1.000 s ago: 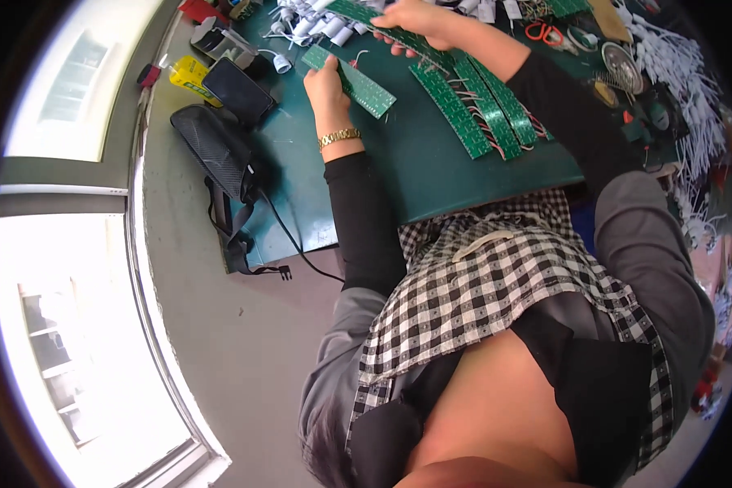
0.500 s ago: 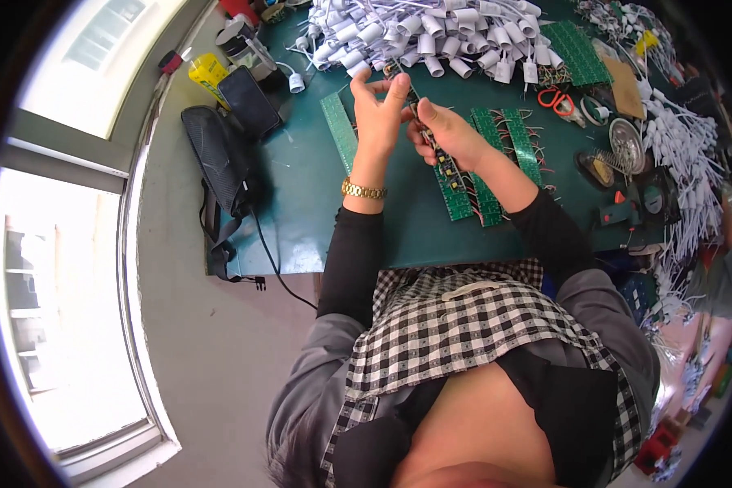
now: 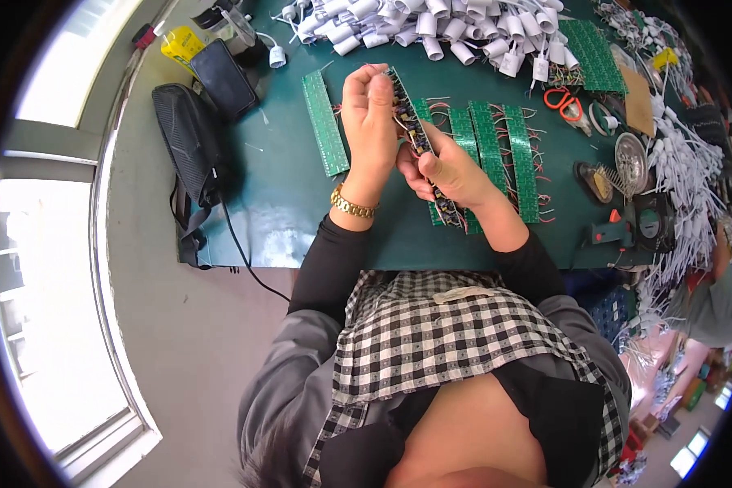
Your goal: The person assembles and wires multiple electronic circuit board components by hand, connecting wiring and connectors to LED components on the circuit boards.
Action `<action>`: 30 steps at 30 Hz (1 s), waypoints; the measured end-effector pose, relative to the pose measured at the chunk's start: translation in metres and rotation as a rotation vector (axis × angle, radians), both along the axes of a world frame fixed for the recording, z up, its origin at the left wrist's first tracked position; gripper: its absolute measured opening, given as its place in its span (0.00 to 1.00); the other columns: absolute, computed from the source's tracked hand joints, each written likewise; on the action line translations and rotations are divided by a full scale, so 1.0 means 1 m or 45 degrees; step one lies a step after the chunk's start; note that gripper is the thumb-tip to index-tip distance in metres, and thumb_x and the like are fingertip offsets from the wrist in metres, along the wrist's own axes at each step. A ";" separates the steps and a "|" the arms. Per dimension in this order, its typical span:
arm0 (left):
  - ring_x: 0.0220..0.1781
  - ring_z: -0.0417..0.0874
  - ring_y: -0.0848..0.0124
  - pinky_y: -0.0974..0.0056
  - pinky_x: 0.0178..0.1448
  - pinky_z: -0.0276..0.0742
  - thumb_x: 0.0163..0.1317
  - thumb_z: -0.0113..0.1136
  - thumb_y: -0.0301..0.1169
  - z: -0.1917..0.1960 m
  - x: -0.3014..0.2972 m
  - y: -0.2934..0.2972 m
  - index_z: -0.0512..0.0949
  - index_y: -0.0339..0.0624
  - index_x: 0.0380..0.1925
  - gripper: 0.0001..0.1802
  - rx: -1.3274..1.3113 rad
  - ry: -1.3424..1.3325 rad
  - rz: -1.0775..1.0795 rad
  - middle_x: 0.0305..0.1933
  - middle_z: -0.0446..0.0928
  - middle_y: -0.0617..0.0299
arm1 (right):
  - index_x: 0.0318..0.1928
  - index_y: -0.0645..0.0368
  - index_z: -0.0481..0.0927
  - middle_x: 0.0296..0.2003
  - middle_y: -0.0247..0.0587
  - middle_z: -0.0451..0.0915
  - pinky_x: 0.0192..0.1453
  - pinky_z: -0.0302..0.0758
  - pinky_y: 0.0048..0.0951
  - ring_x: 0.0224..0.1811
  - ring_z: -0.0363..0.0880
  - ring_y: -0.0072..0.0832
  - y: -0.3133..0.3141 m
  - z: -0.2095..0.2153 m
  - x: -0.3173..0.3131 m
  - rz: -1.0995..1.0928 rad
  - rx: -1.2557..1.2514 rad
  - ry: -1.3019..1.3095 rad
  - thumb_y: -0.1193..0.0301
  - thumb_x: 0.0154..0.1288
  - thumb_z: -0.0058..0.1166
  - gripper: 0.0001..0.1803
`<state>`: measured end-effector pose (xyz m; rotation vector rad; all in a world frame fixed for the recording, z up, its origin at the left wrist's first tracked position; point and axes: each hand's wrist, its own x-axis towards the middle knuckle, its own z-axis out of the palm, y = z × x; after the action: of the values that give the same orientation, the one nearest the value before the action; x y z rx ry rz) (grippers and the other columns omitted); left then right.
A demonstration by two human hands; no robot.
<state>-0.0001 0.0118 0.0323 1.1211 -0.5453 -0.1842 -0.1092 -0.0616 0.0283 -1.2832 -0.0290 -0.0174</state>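
Note:
A long, narrow circuit board strip (image 3: 412, 124), crowded with small dark and yellow components, slants between my two hands above the table. My left hand (image 3: 368, 118), with a gold watch or bracelet at the wrist, is closed around its far end. Lower down, my right hand (image 3: 451, 169) grips the strip, its thumb on top and its fingers curled beneath. Partly hidden under the right hand and strip are several green circuit board panels (image 3: 486, 138) with red and white wires along their edges. Another green panel (image 3: 325, 130) lies alone left of my left hand.
White lamp sockets with leads (image 3: 431, 28) are heaped at the far edge. On the right are orange-handled scissors (image 3: 563, 103), a round metal dish (image 3: 631, 159) and hanging white wires (image 3: 679, 175). A black pouch (image 3: 189, 130), a phone (image 3: 224, 80) and a yellow bottle (image 3: 180, 42) sit left.
The whole view has shifted a little. Both hands still hold the strip, which is turned so that more of its component side shows. My left hand's fingers have closed in more.

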 end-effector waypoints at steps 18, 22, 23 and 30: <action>0.23 0.66 0.86 0.78 0.25 0.62 0.66 0.52 0.29 -0.024 -0.005 0.002 0.70 0.39 0.32 0.06 0.027 -0.147 0.141 0.24 0.69 0.71 | 0.33 0.63 0.71 0.22 0.31 0.69 0.27 0.64 0.22 0.24 0.65 0.18 0.010 -0.021 0.001 -0.592 -0.369 -0.246 0.49 0.72 0.33 0.28; 0.23 0.71 0.83 0.78 0.25 0.67 0.65 0.54 0.30 -0.018 -0.009 0.002 0.70 0.38 0.33 0.07 0.100 -0.249 0.182 0.26 0.72 0.68 | 0.29 0.63 0.70 0.20 0.31 0.65 0.28 0.61 0.22 0.24 0.61 0.19 0.009 -0.008 -0.006 -0.619 -0.577 -0.171 0.50 0.72 0.33 0.28; 0.23 0.70 0.83 0.78 0.25 0.66 0.65 0.55 0.30 -0.018 -0.009 0.002 0.71 0.38 0.32 0.07 0.098 -0.244 0.187 0.26 0.72 0.68 | 0.29 0.63 0.70 0.20 0.31 0.65 0.28 0.61 0.22 0.24 0.61 0.19 0.008 -0.010 -0.006 -0.621 -0.574 -0.168 0.50 0.72 0.33 0.28; 0.20 0.70 0.81 0.74 0.22 0.65 0.62 0.55 0.24 -0.013 -0.007 0.007 0.72 0.37 0.31 0.03 0.462 -0.381 0.276 0.21 0.72 0.66 | 0.41 0.65 0.74 0.29 0.35 0.75 0.35 0.68 0.20 0.29 0.70 0.19 0.011 -0.020 -0.005 -0.521 0.004 -0.083 0.49 0.73 0.28 0.30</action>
<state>-0.0074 0.0188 0.0190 1.5664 -0.6666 0.0791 -0.1142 -0.0507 0.0087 -1.2669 0.1774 -0.4102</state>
